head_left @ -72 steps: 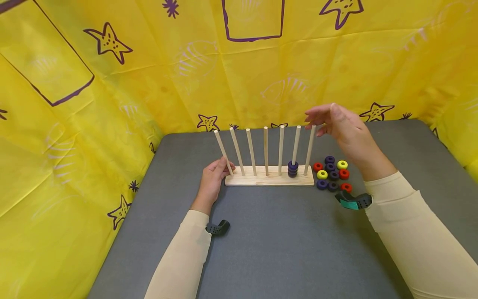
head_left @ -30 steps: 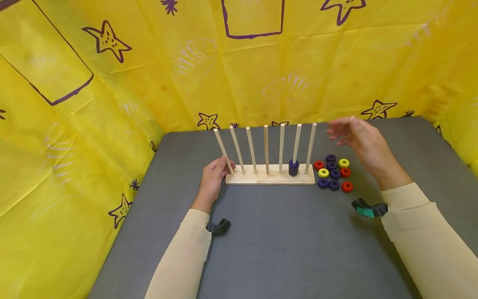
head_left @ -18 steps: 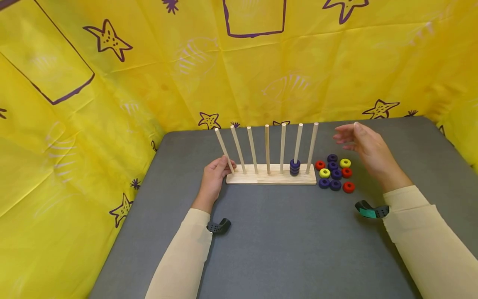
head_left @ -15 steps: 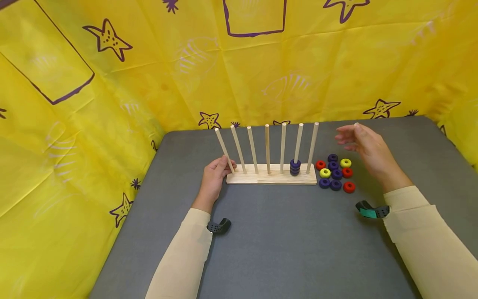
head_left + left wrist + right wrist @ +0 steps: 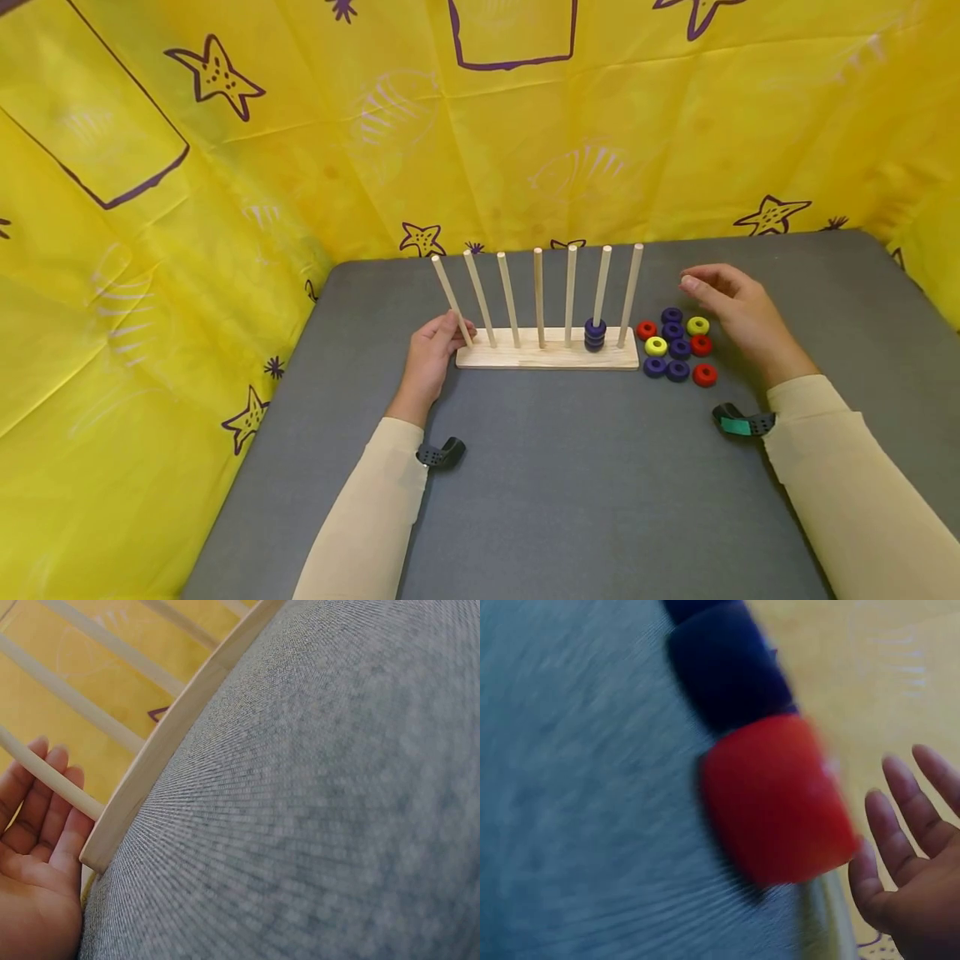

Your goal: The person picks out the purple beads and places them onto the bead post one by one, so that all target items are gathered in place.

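Note:
A wooden peg rack [image 5: 517, 358] stands on the table, with several upright pegs in a row. Three dark purple rings [image 5: 595, 335] are stacked on its second peg from the right. My left hand [image 5: 432, 350] rests at the rack's left end, thumb beside the leftmost peg [image 5: 450, 296]. In the left wrist view its relaxed fingers [image 5: 64, 814] lie behind that peg. My right hand [image 5: 738, 317] is above and right of the loose rings, fingers loosely bent, holding nothing. A red ring [image 5: 776, 802] appears large beside its spread fingers in the right wrist view.
Loose rings lie right of the rack: several purple rings [image 5: 678, 371], two yellow rings [image 5: 665, 346], and three red ones. The grey table [image 5: 570, 483] extends toward me. A yellow printed cloth [image 5: 495, 167] hangs behind and at the sides.
My right hand has moved away from the rightmost peg to the right, then lower toward the loose rings, its fingers tilting down. The left hand and the stacked rings stay put.

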{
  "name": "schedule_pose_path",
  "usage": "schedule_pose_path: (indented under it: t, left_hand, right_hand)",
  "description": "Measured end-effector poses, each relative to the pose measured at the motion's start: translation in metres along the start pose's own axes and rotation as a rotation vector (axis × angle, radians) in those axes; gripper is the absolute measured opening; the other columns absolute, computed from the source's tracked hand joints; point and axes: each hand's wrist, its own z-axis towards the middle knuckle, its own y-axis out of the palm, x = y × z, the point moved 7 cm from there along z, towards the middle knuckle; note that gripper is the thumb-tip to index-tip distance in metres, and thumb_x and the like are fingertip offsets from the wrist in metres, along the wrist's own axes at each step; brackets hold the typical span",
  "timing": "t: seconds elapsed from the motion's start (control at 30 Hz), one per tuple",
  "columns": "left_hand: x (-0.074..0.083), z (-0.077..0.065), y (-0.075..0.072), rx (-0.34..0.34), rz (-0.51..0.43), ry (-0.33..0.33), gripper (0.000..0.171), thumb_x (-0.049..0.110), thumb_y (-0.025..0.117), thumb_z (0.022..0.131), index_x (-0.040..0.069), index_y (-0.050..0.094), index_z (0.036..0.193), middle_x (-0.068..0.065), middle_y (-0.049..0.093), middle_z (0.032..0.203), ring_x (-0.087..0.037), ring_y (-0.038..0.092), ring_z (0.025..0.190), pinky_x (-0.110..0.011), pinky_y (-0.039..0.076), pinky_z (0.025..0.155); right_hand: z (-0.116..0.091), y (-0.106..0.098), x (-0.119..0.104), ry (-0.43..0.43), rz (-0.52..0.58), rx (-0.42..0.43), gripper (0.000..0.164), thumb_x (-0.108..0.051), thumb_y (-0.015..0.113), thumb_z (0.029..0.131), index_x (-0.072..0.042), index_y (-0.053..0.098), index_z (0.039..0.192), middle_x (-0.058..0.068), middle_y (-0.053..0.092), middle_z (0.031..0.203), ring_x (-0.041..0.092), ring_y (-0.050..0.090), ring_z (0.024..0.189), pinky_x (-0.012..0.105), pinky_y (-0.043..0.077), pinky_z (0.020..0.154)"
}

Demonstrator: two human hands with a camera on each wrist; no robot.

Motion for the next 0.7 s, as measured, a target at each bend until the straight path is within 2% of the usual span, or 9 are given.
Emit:
schedule_pose_path:
  t: [0.1,0.17,0.3,0.37,0.47,0.7]
  left_hand:
    - [-0.001,0.0,0.001,-0.007,0.002,0.003,0.047,0.028,0.058,0.117,-0.017,0.072,0.111,-0.021,0.075,0.106,-0.029,0.071,0.103,-0.035,0.059,0.094]
    - [-0.001,0.0,0.001,-0.01,-0.004,0.006,0.047,0.029,0.059,0.116,-0.016,0.072,0.11,-0.019,0.075,0.105,-0.029,0.071,0.103,-0.035,0.059,0.094]
    - [-0.001,0.002,0.002,-0.014,-0.021,0.011,0.046,0.029,0.061,0.115,-0.015,0.073,0.11,-0.016,0.075,0.103,-0.026,0.072,0.102,-0.035,0.06,0.093]
    - [-0.001,0.002,0.002,-0.019,-0.025,0.013,0.047,0.03,0.061,0.115,-0.016,0.072,0.11,-0.015,0.075,0.103,-0.025,0.072,0.101,-0.035,0.059,0.093]
    - [0.001,0.003,0.002,-0.023,-0.032,0.019,0.048,0.029,0.06,0.116,-0.017,0.071,0.111,-0.015,0.075,0.104,-0.027,0.071,0.102,-0.035,0.059,0.093]
    - [0.002,0.002,0.003,-0.022,-0.03,0.007,0.047,0.025,0.055,0.117,-0.019,0.07,0.111,-0.015,0.075,0.103,-0.028,0.07,0.102,-0.034,0.059,0.092]
  right_hand:
    - [0.002,0.003,0.011,0.047,-0.043,-0.015,0.067,-0.056,0.062,0.109,-0.006,0.056,0.153,0.01,0.058,0.142,0.024,0.05,0.125,0.038,0.042,0.103]
    - [0.003,0.005,0.018,0.061,-0.075,-0.03,0.068,-0.056,0.063,0.109,-0.006,0.055,0.154,0.013,0.057,0.143,0.024,0.05,0.124,0.04,0.041,0.101]
    - [0.004,0.009,0.027,0.043,-0.13,-0.053,0.063,-0.048,0.067,0.109,-0.002,0.057,0.152,0.019,0.061,0.141,0.025,0.053,0.116,0.029,0.046,0.092]
    - [0.005,0.01,0.028,0.021,-0.15,-0.052,0.059,-0.042,0.069,0.11,0.0,0.059,0.149,0.022,0.063,0.138,0.026,0.054,0.111,0.023,0.047,0.085]
    - [0.006,0.011,0.026,-0.008,-0.171,-0.052,0.052,-0.035,0.071,0.109,0.002,0.061,0.146,0.023,0.064,0.134,0.028,0.055,0.109,0.018,0.046,0.082]
    - [0.007,0.015,0.029,-0.006,-0.212,-0.07,0.049,-0.03,0.072,0.109,0.003,0.061,0.143,0.024,0.063,0.131,0.032,0.055,0.11,0.022,0.046,0.082]
